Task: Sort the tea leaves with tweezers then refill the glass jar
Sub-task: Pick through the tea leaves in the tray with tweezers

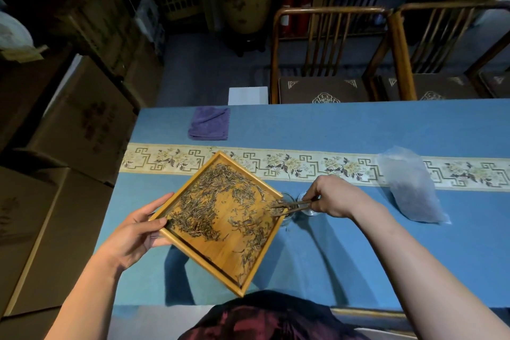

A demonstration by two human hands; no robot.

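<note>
The left hand (138,232) grips the tilted tray (190,252) so tweezers (292,205), pinched in the right hand (331,196), rake tea leaves (209,201) off the tray's corner into the glass jar (287,199).

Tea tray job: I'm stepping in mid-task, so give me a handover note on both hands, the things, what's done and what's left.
Left hand holds the wooden tray tilted above the table.
Right hand pinches the tweezers, tips at the tray's right corner, over the glass jar.
Tea leaves mostly on the tray; jar contents unclear.
Done: tray lifted to the jar.
Left: move the leaves into the jar.
</note>
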